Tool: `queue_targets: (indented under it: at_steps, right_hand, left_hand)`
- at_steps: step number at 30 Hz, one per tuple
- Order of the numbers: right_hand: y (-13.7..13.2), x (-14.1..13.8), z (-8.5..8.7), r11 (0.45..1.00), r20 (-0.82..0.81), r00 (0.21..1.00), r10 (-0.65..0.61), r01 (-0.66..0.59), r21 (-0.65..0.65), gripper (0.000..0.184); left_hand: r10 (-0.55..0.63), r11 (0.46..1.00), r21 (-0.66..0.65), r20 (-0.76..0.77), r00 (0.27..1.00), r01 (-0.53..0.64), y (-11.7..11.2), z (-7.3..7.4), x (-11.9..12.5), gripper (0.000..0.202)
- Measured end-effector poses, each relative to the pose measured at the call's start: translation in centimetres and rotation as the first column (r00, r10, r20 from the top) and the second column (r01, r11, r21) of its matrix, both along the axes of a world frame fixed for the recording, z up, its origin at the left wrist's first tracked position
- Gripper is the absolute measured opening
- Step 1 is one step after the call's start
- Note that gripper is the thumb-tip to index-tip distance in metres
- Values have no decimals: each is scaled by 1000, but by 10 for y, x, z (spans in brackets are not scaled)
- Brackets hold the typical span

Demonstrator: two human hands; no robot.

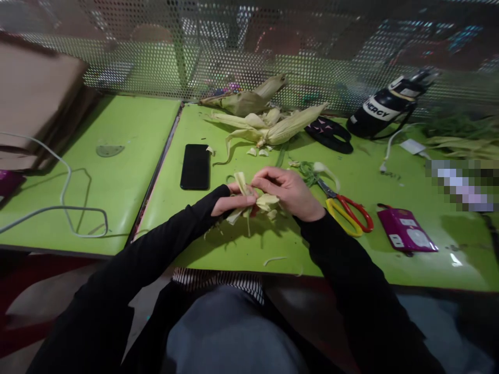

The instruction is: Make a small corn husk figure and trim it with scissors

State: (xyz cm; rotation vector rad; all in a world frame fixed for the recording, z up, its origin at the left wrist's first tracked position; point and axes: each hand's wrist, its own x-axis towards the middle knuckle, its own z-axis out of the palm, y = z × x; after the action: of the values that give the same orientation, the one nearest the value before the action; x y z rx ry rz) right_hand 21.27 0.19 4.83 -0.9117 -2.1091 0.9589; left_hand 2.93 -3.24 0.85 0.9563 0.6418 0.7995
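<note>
A small bunch of pale corn husk pieces (267, 201) is held above the green table, with strips sticking up and hanging down. My left hand (233, 201), its thumb on top, pinches the bunch from the left side. From the right, my right hand (292, 193) has thumb and fingertips pressed together at the upper part of the same bunch. What exactly lies between the right fingertips is too small to make out. Beyond my hands lie husk-covered corn ears (290, 127) and a few small husk scraps (251, 151).
A black phone (195, 167) lies left of my hands. To the right are scissors (345, 210) with red and yellow handles, green stalks (310, 172), a purple packet (406, 228) and a black bottle (376, 111). A perforated metal screen (156, 57) borders the table's far side.
</note>
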Motion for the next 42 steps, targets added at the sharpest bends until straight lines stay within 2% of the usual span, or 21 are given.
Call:
queue_targets:
  at_steps: [2,3,4,5,6,7,10,12,14,17,19,21,25,27,29,32,34,37,42]
  right_hand:
    - [1,0,-7,981,-35,988,-151,154,119,24]
    - [0,1,-10,936,-68,964,-258,267,229,25]
    - [-3,0,-12,868,-108,932,-347,363,339,26]
    - [-6,0,-14,808,-132,910,-393,410,424,28]
    - [-10,-1,-15,782,-120,911,-396,403,475,30]
    - [-15,-3,-16,800,-69,931,-358,344,492,32]
    - [-27,-9,-15,913,129,968,-213,150,379,25]
    - [-31,-11,-12,949,119,978,-174,134,285,17]
    - [-29,-9,-9,970,30,985,-172,164,178,14]
    - [-20,-3,-10,974,-103,970,-222,217,-62,16]
    - [-14,0,-14,950,-150,957,-247,208,-233,20]
    - [-11,0,-19,928,-178,949,-260,194,-318,20]
    - [-13,-2,-22,925,-295,926,-235,120,-359,22]
    - [-16,-3,-20,922,-334,921,-200,62,-383,22]
    - [-18,-4,-17,933,-310,935,-174,56,-355,20]
    - [-18,-3,-16,956,-235,960,-154,84,-283,21]
    - [-16,-2,-17,957,-213,967,-140,76,-280,23]
    - [-13,-1,-22,936,-213,969,-123,42,-349,25]
    - [-13,-3,-30,846,-284,934,-219,37,-533,29]
  left_hand:
    - [90,995,-46,12,996,-89,4,-3,0,33]
    - [161,986,-50,6,987,-161,7,-5,1,30]
    - [248,968,-47,-2,969,-247,10,-6,1,27]
    - [334,942,-42,-11,943,-334,12,-7,1,25]
    - [406,913,-37,-19,914,-407,15,-7,1,23]
    - [456,889,-35,-26,890,-457,16,-6,1,21]
    - [506,861,-41,-39,862,-507,19,-5,1,17]
    - [527,848,-47,-36,849,-528,19,-4,1,15]
    - [541,839,-51,-21,841,-542,17,-3,1,15]
    - [514,857,-63,15,858,-512,14,-3,1,17]
    - [487,873,-57,38,873,-484,12,-4,1,22]
    - [430,903,-20,63,900,-430,12,-6,1,28]
    - [236,956,165,57,970,-242,13,-11,-1,35]
    - [179,940,289,29,983,-180,13,-12,-3,34]
    - [137,916,382,-13,990,-121,13,-11,-5,33]
    - [93,906,421,-101,991,-42,11,-9,-7,33]
    - [89,913,407,-130,988,-29,9,-9,-6,36]
    - [105,921,387,-111,988,-54,5,-11,-3,39]
    - [174,920,366,-59,983,-140,1,-11,2,39]
